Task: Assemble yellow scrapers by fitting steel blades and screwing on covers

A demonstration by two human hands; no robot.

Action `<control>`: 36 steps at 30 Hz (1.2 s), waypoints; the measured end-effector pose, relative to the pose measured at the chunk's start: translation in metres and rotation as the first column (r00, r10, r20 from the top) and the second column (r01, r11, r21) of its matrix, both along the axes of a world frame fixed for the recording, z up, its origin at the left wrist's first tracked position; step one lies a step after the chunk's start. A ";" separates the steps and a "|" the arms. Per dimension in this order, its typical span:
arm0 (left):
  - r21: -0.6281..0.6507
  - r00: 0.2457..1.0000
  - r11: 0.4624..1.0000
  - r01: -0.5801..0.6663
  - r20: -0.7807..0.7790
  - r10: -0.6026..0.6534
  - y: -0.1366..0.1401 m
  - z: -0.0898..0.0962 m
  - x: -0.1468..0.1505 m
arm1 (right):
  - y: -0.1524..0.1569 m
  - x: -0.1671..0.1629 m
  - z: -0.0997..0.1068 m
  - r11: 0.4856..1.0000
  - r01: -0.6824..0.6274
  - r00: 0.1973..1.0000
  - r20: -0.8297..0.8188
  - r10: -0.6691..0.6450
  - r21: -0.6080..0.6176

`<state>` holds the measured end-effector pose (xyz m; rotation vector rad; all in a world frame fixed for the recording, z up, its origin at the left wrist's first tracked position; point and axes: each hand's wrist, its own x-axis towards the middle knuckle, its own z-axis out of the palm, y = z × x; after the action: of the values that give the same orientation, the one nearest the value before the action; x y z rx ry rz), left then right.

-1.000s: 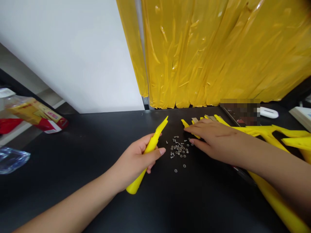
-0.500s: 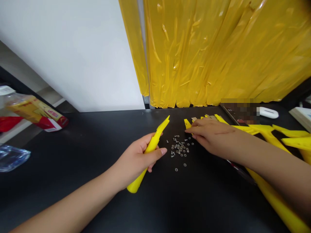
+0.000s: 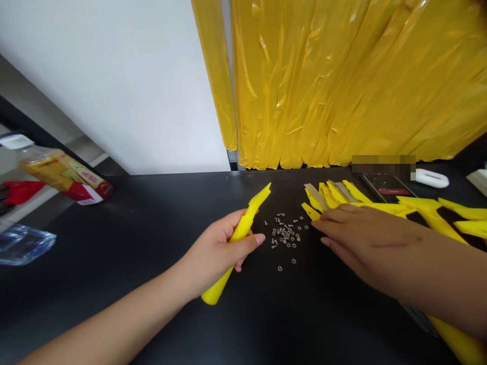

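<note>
My left hand [image 3: 228, 241] is wrapped round a long yellow plastic part [image 3: 216, 290], rounded and thick at its lower end, with a narrow, stepped tip slanting up and right. My right hand [image 3: 353, 235] reaches in from the right with its fingers stretched out and the thumb apart. Its fingertips touch or hover at a small yellow piece [image 3: 310, 211]; contact is hard to tell. Further yellow pieces [image 3: 327, 193] and flat greyish strips [image 3: 315, 194] lie just behind it, partly covered by the hand. Between both hands, small screws and nuts [image 3: 287, 234] are scattered on the black table [image 3: 171, 324].
Larger yellow parts [image 3: 428, 209] lie at the right, partly under my forearm. Behind them are a dark phone-like slab [image 3: 388, 185] and a white case [image 3: 431, 178]. A bottle [image 3: 68, 175] and clear plastic [image 3: 26, 244] are at left. Yellow plastic sheeting [image 3: 323, 86] hangs behind.
My right hand has moved right and toward me, uncovering more of the yellow pieces and strips. The small yellow piece at its fingertips appears shifted the same way. My left hand keeps its hold.
</note>
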<state>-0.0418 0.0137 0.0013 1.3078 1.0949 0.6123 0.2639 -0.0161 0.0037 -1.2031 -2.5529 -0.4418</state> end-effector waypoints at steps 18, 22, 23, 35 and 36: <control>0.005 0.990 0.994 -0.112 0.087 0.112 -0.011 -0.006 0.005 | 0.032 0.026 -0.019 0.988 0.111 0.994 0.016 -0.110 -0.105; -0.009 0.991 0.994 -0.113 0.064 0.114 -0.010 -0.005 0.005 | 0.038 0.028 -0.010 0.988 0.066 0.998 0.009 -0.065 -0.141; -0.010 0.992 0.994 -0.112 0.060 0.112 -0.010 -0.005 0.005 | 0.041 0.028 -0.010 0.987 0.065 0.998 0.017 -0.064 -0.150; 0.001 0.994 0.995 -0.096 0.046 0.096 -0.010 -0.010 0.003 | 0.051 0.028 -0.013 0.962 0.182 0.977 0.143 -0.155 -0.201; 0.002 0.994 0.996 -0.094 0.047 0.094 -0.010 -0.010 0.003 | 0.052 0.026 -0.012 0.959 0.202 0.973 0.155 -0.173 -0.197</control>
<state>-0.0389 0.0039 -0.0091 1.2445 1.1222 0.7123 0.2900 0.0355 -0.0080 -1.5516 -2.6663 -0.3069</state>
